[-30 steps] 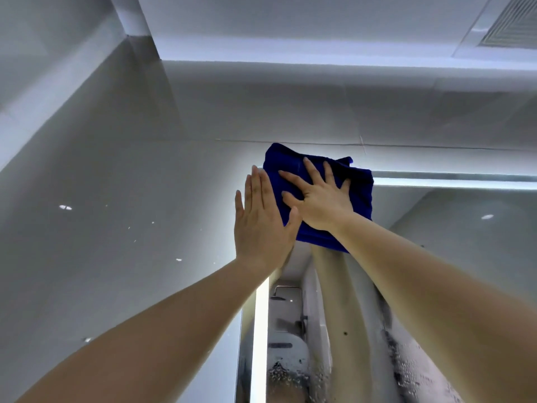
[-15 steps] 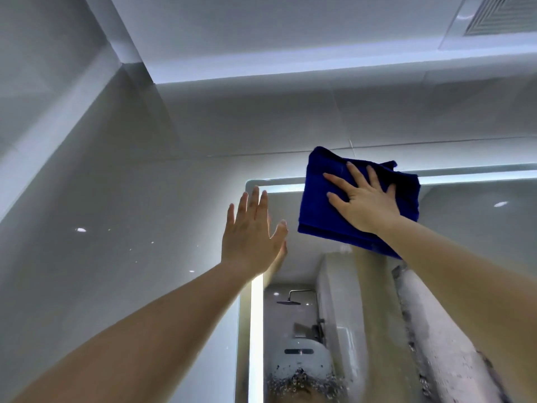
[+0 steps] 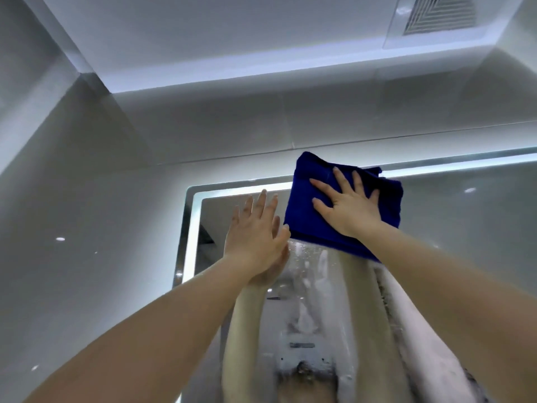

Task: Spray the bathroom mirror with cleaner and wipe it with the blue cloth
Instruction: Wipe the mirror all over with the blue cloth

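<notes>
A vent (image 3: 438, 14) sits in the ceiling above us. Our right hand (image 3: 350, 209) lies flat with fingers spread, pressing the blue cloth (image 3: 386, 199) on the mirror (image 3: 465, 228) at its lit top edge. Our left hand (image 3: 255, 231) is open too — flat on the wet, streaky glass just beside the cloth.

Folded blue cloth (image 3: 389, 199) flat against top edge of wet, streaked mirror (image 3: 465, 228).
</notes>
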